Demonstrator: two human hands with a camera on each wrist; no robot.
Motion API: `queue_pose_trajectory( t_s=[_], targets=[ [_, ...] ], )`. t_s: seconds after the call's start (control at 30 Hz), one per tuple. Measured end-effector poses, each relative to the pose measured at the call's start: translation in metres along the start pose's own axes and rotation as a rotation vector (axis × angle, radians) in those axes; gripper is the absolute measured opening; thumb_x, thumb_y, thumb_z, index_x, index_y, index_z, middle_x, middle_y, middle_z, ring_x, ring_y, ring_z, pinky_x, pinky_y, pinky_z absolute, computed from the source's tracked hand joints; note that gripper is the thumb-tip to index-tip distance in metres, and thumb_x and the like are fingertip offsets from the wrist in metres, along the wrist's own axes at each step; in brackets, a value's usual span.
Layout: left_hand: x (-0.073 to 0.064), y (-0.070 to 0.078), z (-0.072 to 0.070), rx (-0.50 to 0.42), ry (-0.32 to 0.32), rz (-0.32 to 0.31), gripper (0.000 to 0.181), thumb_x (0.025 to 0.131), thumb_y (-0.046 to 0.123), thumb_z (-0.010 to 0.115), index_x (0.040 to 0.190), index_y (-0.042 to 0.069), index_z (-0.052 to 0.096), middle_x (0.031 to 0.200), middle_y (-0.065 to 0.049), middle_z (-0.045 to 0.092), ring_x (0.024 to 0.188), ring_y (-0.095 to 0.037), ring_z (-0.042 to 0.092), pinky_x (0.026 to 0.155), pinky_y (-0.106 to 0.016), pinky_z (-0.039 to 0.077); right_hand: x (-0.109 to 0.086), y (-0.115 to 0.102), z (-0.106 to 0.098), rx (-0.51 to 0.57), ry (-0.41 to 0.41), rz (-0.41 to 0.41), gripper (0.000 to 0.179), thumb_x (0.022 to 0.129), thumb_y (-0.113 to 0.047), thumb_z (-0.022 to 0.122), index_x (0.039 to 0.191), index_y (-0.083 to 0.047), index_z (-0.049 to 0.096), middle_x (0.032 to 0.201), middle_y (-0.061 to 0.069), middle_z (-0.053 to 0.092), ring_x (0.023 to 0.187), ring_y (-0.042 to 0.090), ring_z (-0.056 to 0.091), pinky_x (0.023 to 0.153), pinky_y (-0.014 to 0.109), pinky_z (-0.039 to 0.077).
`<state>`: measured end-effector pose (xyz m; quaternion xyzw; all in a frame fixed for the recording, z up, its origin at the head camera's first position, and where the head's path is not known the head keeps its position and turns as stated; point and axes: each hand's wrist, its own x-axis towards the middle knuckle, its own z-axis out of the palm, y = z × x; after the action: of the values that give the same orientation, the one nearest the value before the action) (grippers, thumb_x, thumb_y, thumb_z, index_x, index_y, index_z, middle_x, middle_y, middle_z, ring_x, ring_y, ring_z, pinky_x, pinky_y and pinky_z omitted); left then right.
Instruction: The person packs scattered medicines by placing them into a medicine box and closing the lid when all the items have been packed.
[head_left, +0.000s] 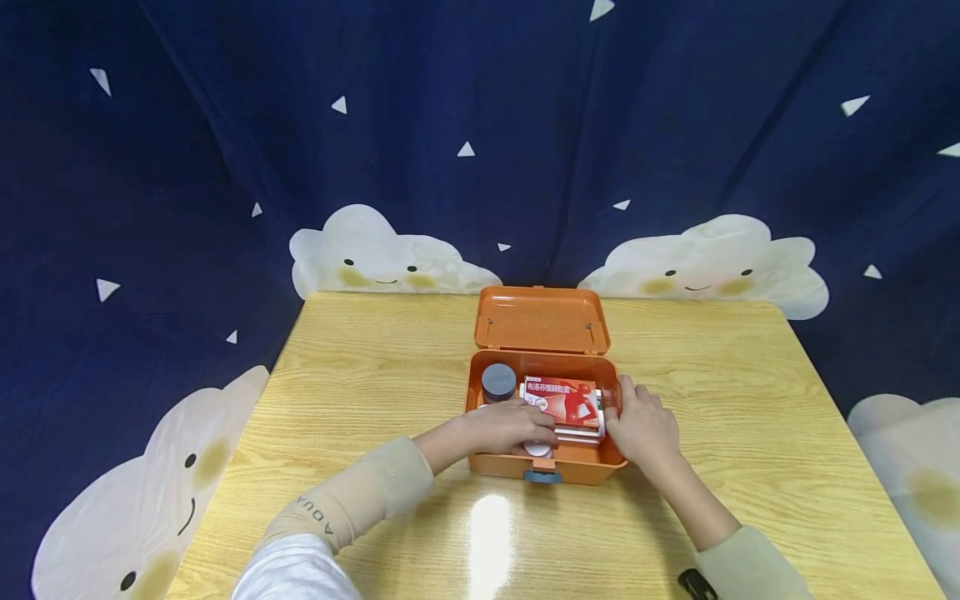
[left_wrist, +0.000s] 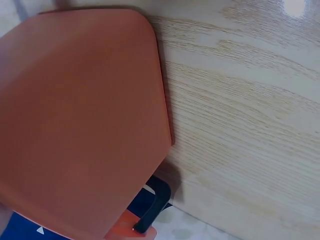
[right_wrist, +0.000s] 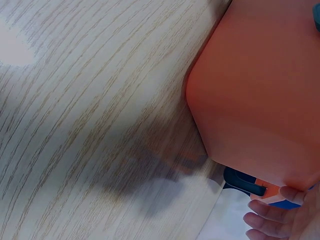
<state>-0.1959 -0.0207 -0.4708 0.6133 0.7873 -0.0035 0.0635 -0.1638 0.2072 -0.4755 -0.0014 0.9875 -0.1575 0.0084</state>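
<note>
An orange plastic storage box [head_left: 592,472] stands on the table with its lid [head_left: 540,319] raised at the back. My left hand [head_left: 504,427] reaches inside over the left front, its fingers around a small white round container [head_left: 537,448]; most of that container is hidden. At the right wall, my right hand [head_left: 647,425] holds the rim, thumb on the inner side and fingers outside. Those fingers show past the box's side in the right wrist view. A red-and-white medicine box [head_left: 558,400] lies on other flat boxes inside. A dark-capped bottle [head_left: 498,382] stands in the back left corner.
The wooden table [head_left: 375,358] extends around the box on all sides. A blue-grey latch [head_left: 542,477] sits on the box's front. Behind the table hangs a dark blue curtain [head_left: 420,100] with white clouds and triangles.
</note>
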Motion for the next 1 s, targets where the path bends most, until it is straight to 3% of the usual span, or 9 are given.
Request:
queue_pose_trajectory(
  t_s=[0.17,0.33,0.4,0.5,0.6,0.73,0.9,1.0],
  targets=[
    [-0.002,-0.005,-0.003,-0.073,0.005,-0.029,0.041,0.082,0.030,0.067,0.121,0.019,0.058,0.117,0.006,0.057,0.108,-0.009,0.052,0.090,-0.025,0.040,0.000,0.000,0.000,0.002,-0.003,-0.001,0.045,0.085,-0.023,0.049,0.123,-0.002,0.040,0.101,0.025,0.052,0.089,0.043,0.052,0.068,0.056,0.042],
    [-0.004,-0.011,-0.017,-0.267,-0.022,-0.121,0.048,0.080,0.032,0.069,0.123,0.015,0.057,0.119,0.004,0.057,0.111,-0.008,0.050,0.094,-0.021,0.037,0.000,0.000,-0.001,0.004,-0.011,0.004,0.046,0.084,-0.022,0.049,0.125,-0.002,0.039,0.103,0.025,0.052,0.090,0.043,0.052,0.068,0.056,0.042],
    [-0.004,-0.015,-0.024,-0.362,-0.003,-0.141,0.049,0.080,0.030,0.070,0.124,0.012,0.056,0.120,0.002,0.056,0.114,-0.009,0.049,0.097,-0.020,0.035,0.000,0.000,-0.001,0.003,-0.013,0.005,0.046,0.084,-0.022,0.049,0.125,-0.002,0.039,0.103,0.025,0.052,0.090,0.043,0.052,0.068,0.056,0.042],
    [-0.005,-0.021,-0.033,-0.482,0.084,-0.146,0.047,0.082,0.027,0.068,0.123,0.010,0.056,0.119,-0.001,0.057,0.113,-0.012,0.050,0.096,-0.020,0.036,0.000,-0.001,-0.001,0.003,-0.013,0.007,0.046,0.084,-0.022,0.048,0.125,-0.002,0.039,0.103,0.025,0.052,0.089,0.042,0.052,0.068,0.056,0.042],
    [-0.006,-0.029,-0.041,-0.576,0.218,-0.150,0.040,0.084,0.023,0.065,0.120,0.007,0.057,0.114,-0.004,0.059,0.108,-0.016,0.054,0.093,-0.022,0.039,0.000,0.000,-0.001,0.003,-0.016,0.010,0.047,0.084,-0.022,0.048,0.126,-0.002,0.039,0.103,0.025,0.052,0.090,0.042,0.052,0.068,0.056,0.042],
    [-0.010,-0.043,-0.046,-0.635,0.458,-0.235,0.029,0.087,0.017,0.060,0.114,0.005,0.060,0.108,-0.008,0.061,0.102,-0.019,0.056,0.091,-0.028,0.042,0.000,0.000,-0.001,0.004,-0.018,0.010,0.047,0.085,-0.022,0.049,0.126,-0.002,0.039,0.103,0.025,0.052,0.090,0.042,0.052,0.068,0.056,0.042],
    [-0.016,-0.066,-0.039,-0.650,0.826,-0.439,0.018,0.088,0.009,0.057,0.103,0.001,0.062,0.097,-0.011,0.061,0.091,-0.022,0.055,0.082,-0.041,0.045,0.000,0.000,0.000,0.003,-0.007,0.010,0.047,0.085,-0.023,0.049,0.126,-0.002,0.039,0.102,0.025,0.052,0.089,0.042,0.052,0.068,0.055,0.042],
    [-0.019,-0.079,-0.030,-0.652,0.985,-0.564,0.016,0.086,0.004,0.057,0.100,-0.002,0.061,0.097,-0.016,0.060,0.090,-0.028,0.053,0.081,-0.045,0.043,0.001,0.000,0.000,0.001,-0.006,0.011,0.047,0.085,-0.023,0.049,0.126,-0.002,0.039,0.103,0.024,0.052,0.090,0.042,0.052,0.069,0.056,0.042]
  ],
)
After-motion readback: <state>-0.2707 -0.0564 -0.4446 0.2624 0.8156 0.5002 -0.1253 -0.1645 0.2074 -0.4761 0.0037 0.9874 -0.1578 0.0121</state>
